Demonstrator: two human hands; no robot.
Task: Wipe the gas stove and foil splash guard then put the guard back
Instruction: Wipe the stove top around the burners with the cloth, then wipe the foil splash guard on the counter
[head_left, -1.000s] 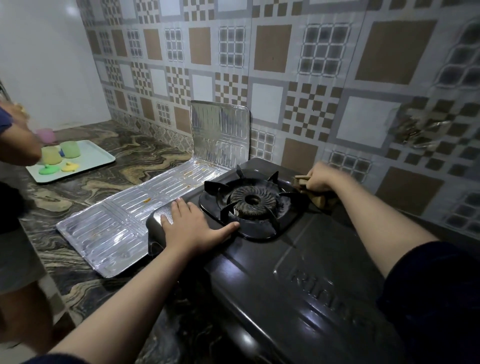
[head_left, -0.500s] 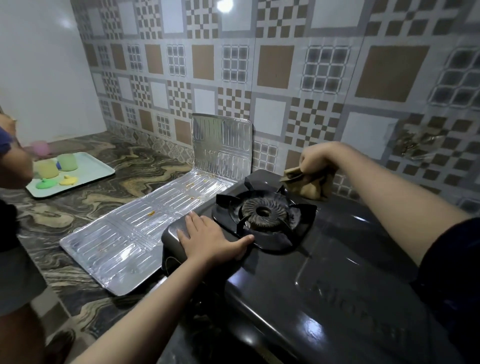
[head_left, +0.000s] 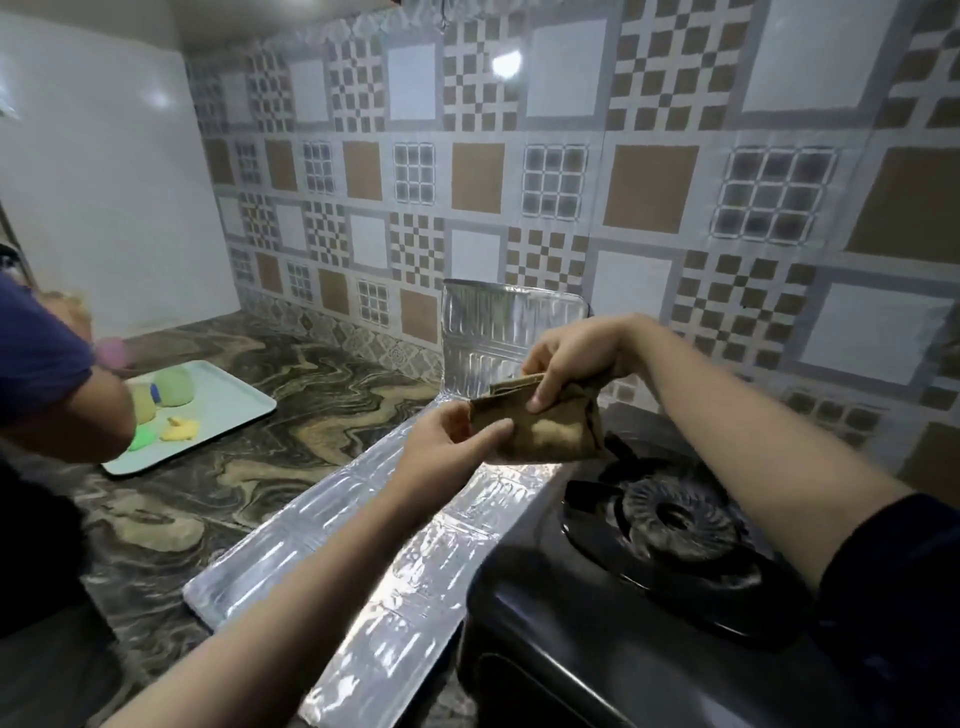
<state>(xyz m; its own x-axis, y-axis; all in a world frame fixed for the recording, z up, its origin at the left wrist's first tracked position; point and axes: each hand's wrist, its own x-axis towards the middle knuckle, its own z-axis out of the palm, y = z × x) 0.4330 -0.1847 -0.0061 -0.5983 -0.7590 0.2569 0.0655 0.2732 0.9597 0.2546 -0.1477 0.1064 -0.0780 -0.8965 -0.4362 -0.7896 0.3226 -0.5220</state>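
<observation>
- Both my hands hold the brown cloth (head_left: 540, 434) up at frame centre, above the foil splash guard (head_left: 363, 540).
- My left hand (head_left: 447, 447) pinches its left edge, thumb on top.
- My right hand (head_left: 569, 364) pinches the top fold, fingers curled round it.
- Guard lies flat on the marbled counter (head_left: 291, 410), far panel upright against the tiled wall (head_left: 649, 182).
- Gas stove (head_left: 623, 613) sits lower right, touching the foil.
- Far left, another person's arm (head_left: 67, 400) over a pale tray (head_left: 223, 410) of coloured pieces.
</observation>
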